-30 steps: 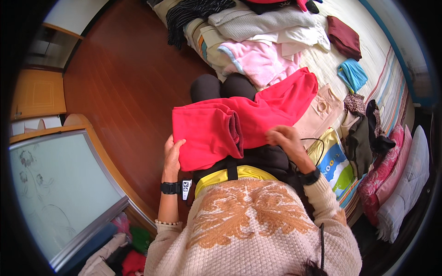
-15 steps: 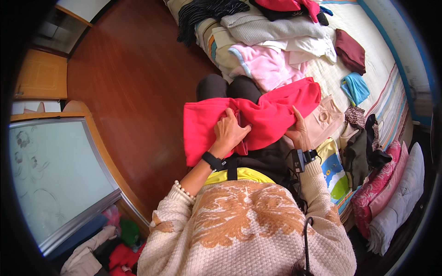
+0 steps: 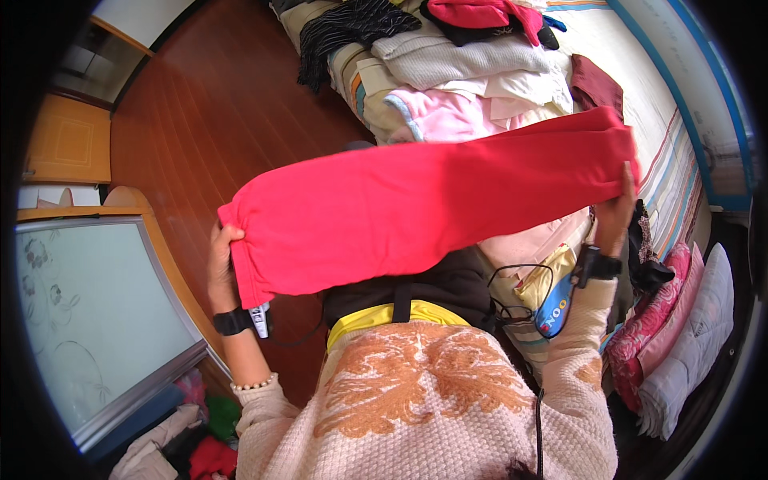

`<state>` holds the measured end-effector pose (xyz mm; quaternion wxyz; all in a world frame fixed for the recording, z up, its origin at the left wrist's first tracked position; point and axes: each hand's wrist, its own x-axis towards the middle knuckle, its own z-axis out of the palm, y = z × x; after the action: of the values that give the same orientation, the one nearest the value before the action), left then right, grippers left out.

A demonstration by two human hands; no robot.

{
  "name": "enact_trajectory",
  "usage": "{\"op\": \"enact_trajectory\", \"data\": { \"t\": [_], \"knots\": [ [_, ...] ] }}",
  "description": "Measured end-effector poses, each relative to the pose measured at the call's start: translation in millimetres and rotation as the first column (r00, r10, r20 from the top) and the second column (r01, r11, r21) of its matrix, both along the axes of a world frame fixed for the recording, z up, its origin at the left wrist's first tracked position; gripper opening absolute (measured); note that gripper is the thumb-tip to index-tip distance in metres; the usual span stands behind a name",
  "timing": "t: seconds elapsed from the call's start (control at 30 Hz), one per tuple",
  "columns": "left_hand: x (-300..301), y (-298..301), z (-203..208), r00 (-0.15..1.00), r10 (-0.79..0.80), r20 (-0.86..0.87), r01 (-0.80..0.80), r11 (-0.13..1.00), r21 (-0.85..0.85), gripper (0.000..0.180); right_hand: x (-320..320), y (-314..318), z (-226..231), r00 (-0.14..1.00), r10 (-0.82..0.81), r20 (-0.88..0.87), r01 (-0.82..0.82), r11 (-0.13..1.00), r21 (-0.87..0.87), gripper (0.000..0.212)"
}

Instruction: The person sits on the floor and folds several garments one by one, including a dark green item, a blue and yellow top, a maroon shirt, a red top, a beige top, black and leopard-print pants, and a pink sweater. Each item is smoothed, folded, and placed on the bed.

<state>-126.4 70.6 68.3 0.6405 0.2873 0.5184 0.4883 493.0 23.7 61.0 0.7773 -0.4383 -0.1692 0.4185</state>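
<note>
A long red garment (image 3: 384,212), which looks like a pair of trousers folded lengthwise, is stretched across my lap. My left hand (image 3: 221,256) grips its wider left end, with the thumb over the cloth and the other fingers partly hidden. At the narrower end on the right, my right hand (image 3: 616,210) holds the fabric, its fingers partly behind the edge. The garment hangs fairly flat between both hands and hides most of my knees. Just beyond it lies a pink fleece piece with a light blue edge (image 3: 448,116).
On the bed (image 3: 648,88) are piled clothes, including a grey knit (image 3: 464,60), a dark striped garment (image 3: 352,32) and a folded maroon piece (image 3: 594,82). Pillows (image 3: 688,344) stand at the right. A frosted-glass panel (image 3: 96,312) is on the left beside the wooden floor (image 3: 216,104).
The red garment has been lifted off my lap and pulled out straight. My left hand has moved left to its wide end, my right hand right and farther away to the narrow end.
</note>
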Motion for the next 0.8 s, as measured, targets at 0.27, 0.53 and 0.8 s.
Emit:
{"op": "enact_trajectory", "data": {
  "t": [0.27, 0.53, 0.8],
  "knots": [
    [2, -5, -51, 0.992, -0.119, -0.045, 0.124, 0.983, 0.136, 0.056, 110, 16, -7, 0.986, 0.011, 0.164, -0.02, 0.998, 0.052, 0.039],
    [26, -6, -140, 0.549, -0.215, -0.808, 0.355, 0.935, -0.007, 0.025, 118, 11, -115, 0.573, 0.402, 0.714, 0.504, 0.514, -0.694, 0.058],
    [33, -32, -12, 0.594, -0.784, -0.182, 0.786, 0.517, 0.337, 0.022, -107, 49, -48, -0.312, 0.417, 0.854, -0.17, 0.86, -0.482, 0.08]
  ]
}}
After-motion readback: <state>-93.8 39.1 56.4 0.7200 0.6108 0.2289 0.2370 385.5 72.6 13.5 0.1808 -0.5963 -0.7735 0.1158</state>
